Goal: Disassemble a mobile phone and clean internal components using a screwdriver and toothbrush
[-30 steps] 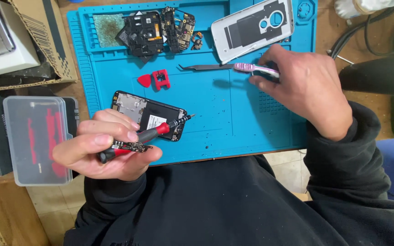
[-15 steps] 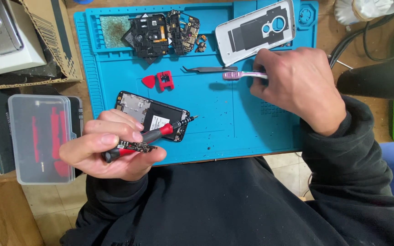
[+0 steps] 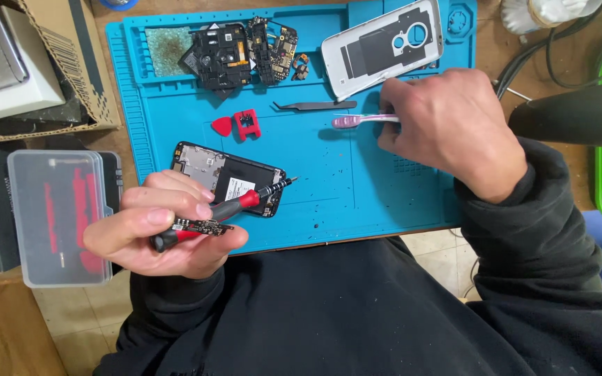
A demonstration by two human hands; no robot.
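On the blue work mat (image 3: 357, 202), near its front edge, an opened phone chassis (image 3: 228, 179) lies flat with its inner side up. Just in front of it, the left hand (image 3: 165, 233) is closed around a red-and-black precision screwdriver (image 3: 235, 206), whose tip points toward the middle of the mat; a small circuit board (image 3: 200, 225) is pinched against the handle by the same fingers. The right hand (image 3: 451, 132) is closed on a pink-handled brush (image 3: 357, 121), which is held low over the mat just below a pair of dark tweezers (image 3: 315, 106); whether the brush head touches the mat cannot be told. A white rear cover (image 3: 383, 43) and a cluster of removed boards and frames (image 3: 242, 50) are laid at the far edge, with a red pick (image 3: 221, 127) and a small red clip (image 3: 247, 124) between them and the chassis. A clear plastic case (image 3: 60, 216) sits off the mat, beside the left hand. The small board is judged to be light, thin, stiff and fragile, with exposed components; it is best held by its bare edges. The screwdriver is judged to be rigid and light, and is gripped at its ridged handle.
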